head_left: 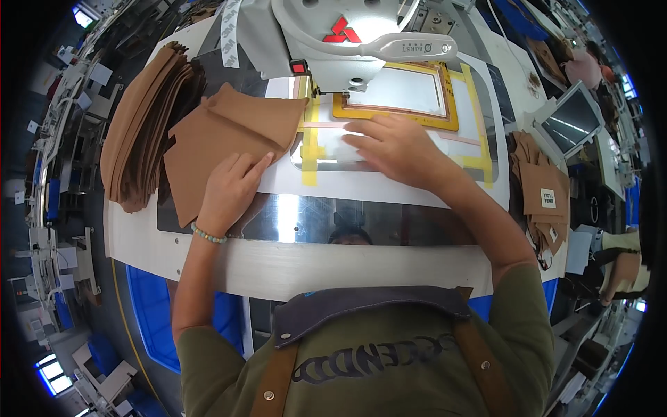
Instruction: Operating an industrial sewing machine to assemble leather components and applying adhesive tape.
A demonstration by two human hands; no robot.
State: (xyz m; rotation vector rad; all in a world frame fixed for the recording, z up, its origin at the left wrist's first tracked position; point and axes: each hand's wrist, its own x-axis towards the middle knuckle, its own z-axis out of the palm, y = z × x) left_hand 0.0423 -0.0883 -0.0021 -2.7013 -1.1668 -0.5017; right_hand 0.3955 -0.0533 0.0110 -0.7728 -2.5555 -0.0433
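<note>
Left hand [233, 186] is resting on a brown fabric piece [208, 142], which is lying left of the yellow frame [449, 101]; cannot tell whether it is pinching. Right hand [397, 149] is reaching toward that frame, thumb and fingers apart.

One wide fisheye view, from the person's head, looking downward.
It shows from near the left hand [233, 187] and right hand [397, 149] over the cream-coloured flat counter [313, 266], facing toward the white metal machine [323, 69].

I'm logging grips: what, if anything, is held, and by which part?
Left hand touches the brown fabric near its lower-right edge; pinching unclear. Right hand: nothing visibly held.
</note>
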